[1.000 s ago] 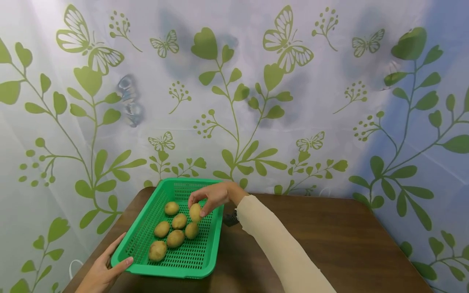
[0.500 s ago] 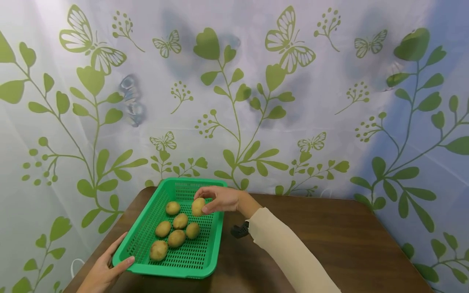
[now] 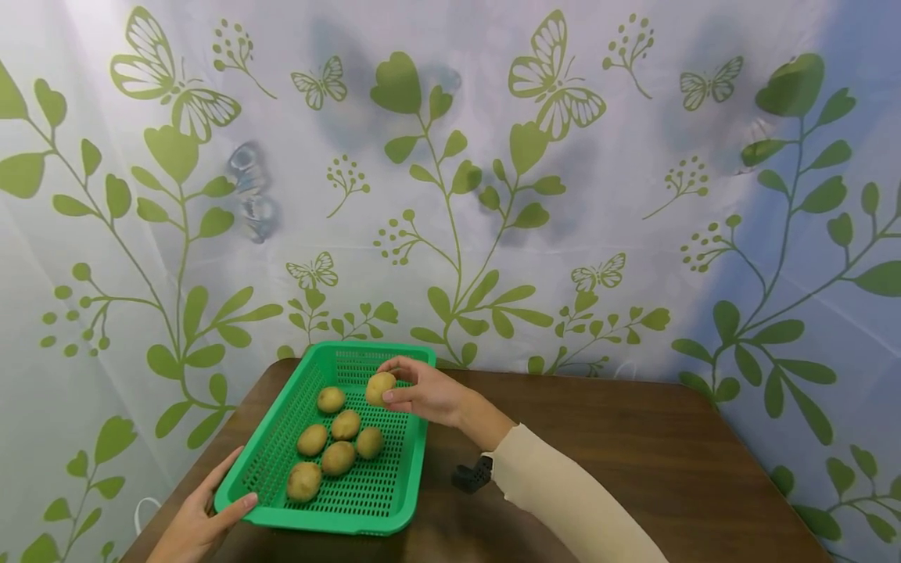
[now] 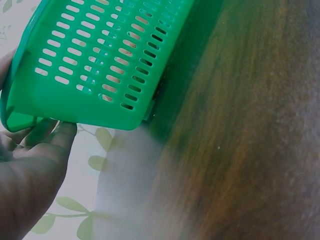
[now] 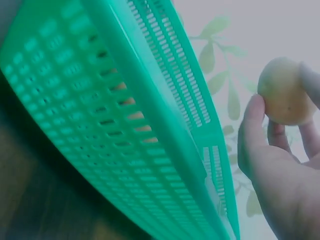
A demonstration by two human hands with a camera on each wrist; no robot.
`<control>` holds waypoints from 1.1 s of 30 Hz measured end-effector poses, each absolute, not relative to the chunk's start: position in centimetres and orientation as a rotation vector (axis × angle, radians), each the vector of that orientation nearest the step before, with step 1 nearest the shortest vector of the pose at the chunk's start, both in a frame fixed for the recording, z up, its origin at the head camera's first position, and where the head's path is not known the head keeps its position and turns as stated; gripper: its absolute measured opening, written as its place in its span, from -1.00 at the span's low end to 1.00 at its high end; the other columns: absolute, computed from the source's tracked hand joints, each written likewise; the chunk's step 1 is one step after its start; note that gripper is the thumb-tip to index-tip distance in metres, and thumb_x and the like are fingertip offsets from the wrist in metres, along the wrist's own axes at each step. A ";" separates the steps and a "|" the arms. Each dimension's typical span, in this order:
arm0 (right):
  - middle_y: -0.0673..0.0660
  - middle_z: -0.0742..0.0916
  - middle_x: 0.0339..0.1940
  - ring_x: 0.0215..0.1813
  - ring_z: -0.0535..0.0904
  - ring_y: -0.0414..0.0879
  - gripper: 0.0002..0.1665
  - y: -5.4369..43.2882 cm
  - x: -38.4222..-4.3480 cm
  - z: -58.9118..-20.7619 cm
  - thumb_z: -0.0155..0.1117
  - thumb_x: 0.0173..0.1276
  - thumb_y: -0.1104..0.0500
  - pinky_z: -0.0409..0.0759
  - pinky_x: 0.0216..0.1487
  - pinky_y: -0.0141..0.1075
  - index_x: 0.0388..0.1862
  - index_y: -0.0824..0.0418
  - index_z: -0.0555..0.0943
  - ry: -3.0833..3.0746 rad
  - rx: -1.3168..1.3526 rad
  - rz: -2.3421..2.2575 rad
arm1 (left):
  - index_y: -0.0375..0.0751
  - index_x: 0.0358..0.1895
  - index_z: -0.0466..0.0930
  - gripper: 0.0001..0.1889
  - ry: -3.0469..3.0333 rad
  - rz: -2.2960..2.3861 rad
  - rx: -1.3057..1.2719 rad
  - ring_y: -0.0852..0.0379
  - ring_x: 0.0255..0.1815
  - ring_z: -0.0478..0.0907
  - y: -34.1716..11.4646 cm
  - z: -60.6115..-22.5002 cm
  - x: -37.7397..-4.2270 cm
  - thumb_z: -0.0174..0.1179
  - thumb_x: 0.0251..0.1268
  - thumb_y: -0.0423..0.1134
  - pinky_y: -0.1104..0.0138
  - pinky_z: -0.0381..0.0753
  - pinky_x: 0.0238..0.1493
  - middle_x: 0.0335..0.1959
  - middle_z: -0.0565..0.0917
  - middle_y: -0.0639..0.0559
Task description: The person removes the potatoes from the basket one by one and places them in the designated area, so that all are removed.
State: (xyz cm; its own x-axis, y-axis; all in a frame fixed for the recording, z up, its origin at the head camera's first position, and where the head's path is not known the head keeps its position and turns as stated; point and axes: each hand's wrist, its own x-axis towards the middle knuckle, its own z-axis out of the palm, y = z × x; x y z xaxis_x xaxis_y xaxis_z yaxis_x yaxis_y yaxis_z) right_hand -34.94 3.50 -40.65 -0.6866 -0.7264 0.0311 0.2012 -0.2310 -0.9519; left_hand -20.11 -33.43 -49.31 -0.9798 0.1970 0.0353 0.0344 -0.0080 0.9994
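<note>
And here is the right hand (image 3: 431,395), thumb and fingertips pinching a smooth, rounded, yellow-brown potato (image 3: 378,388), held up over the far right part of the basket; the right wrist view shows it clear of the plastic, with fingers on either side. Down at the near left corner, the left hand (image 3: 200,518) grips the rectangular bright-green plastic basket (image 3: 317,518), its thumb pressed on the rim and its other fingers wrapped along the outside.

Inside the basket, six loose yellow-brown potatoes (image 3: 338,458) lie on the slotted floor: one alone toward the back, four clustered near the middle, and one more toward the front, the closest of them to the left hand. The left wrist view catches the rows of oblong slots in the basket's side wall, with light showing through.

Out along the right arm comes a cream long sleeve (image 3: 573,496), and just beside its cuff a small black object (image 3: 472,475), too dark to make out. Beneath it all runs the dark brown wood-grained surface (image 3: 598,438), the basket on its left side. Behind, the pale curtain (image 3: 619,180) carries green leaves, sprigs and butterflies, and a thin white loop (image 3: 145,512) shows at lower left.
</note>
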 end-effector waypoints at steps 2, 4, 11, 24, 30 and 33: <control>0.23 0.50 0.18 0.11 0.61 0.07 -0.60 3.6 -34.4 -40.6 0.12 0.50 0.57 0.59 0.26 -0.07 0.20 0.25 0.46 1.407 -0.651 -1.994 | -0.40 0.65 -0.44 -0.15 2.116 2.146 0.277 0.10 0.13 0.65 -33.4 -49.3 -20.1 0.01 0.63 -0.45 0.22 0.71 0.01 0.21 0.58 -0.05; 0.23 0.49 0.19 0.11 0.60 0.06 -0.59 3.7 -33.9 -40.5 0.13 0.50 0.56 0.57 0.27 -0.07 0.20 0.24 0.46 1.400 -0.656 -2.012 | -0.41 0.65 -0.45 -0.16 2.112 2.147 0.294 0.09 0.13 0.65 -33.4 -49.3 -20.1 0.00 0.63 -0.46 0.22 0.71 0.02 0.21 0.59 -0.05; 0.24 0.39 0.32 0.08 0.58 0.04 -0.60 4.7 -32.8 -40.5 0.20 0.48 0.52 0.57 0.25 -0.11 0.18 0.21 0.46 1.379 -0.646 -2.072 | -0.38 0.66 -0.43 -0.17 2.136 2.118 0.297 0.10 0.13 0.65 -33.4 -49.2 -20.3 -0.01 0.65 -0.44 0.22 0.71 0.02 0.22 0.57 -0.06; 0.21 0.47 0.23 0.11 0.58 0.05 -0.59 7.2 -32.5 -41.4 0.28 0.45 0.47 0.58 0.25 -0.11 0.18 0.20 0.48 1.423 -0.729 -2.066 | -0.42 0.64 -0.48 -0.15 2.082 2.163 0.319 0.14 0.17 0.63 -33.6 -49.5 -20.3 0.00 0.64 -0.44 0.23 0.70 0.06 0.22 0.60 0.09; 0.21 0.47 0.23 0.12 0.58 0.05 -0.57 8.4 -32.3 -41.8 0.33 0.42 0.45 0.59 0.23 -0.15 0.18 0.19 0.47 1.446 -0.743 -2.068 | -0.37 0.66 -0.43 -0.14 2.129 2.129 0.243 0.18 0.16 0.62 -33.5 -49.5 -20.2 0.04 0.64 -0.40 0.23 0.70 0.05 0.23 0.56 0.17; 0.23 0.47 0.24 0.14 0.58 0.06 -0.57 9.2 -32.2 -42.1 0.33 0.42 0.45 0.59 0.24 -0.14 0.18 0.20 0.48 1.478 -0.755 -2.056 | -0.36 0.66 -0.43 -0.13 2.130 2.134 0.227 0.21 0.17 0.61 -33.5 -49.6 -20.2 0.06 0.63 -0.39 0.23 0.70 0.06 0.23 0.53 0.23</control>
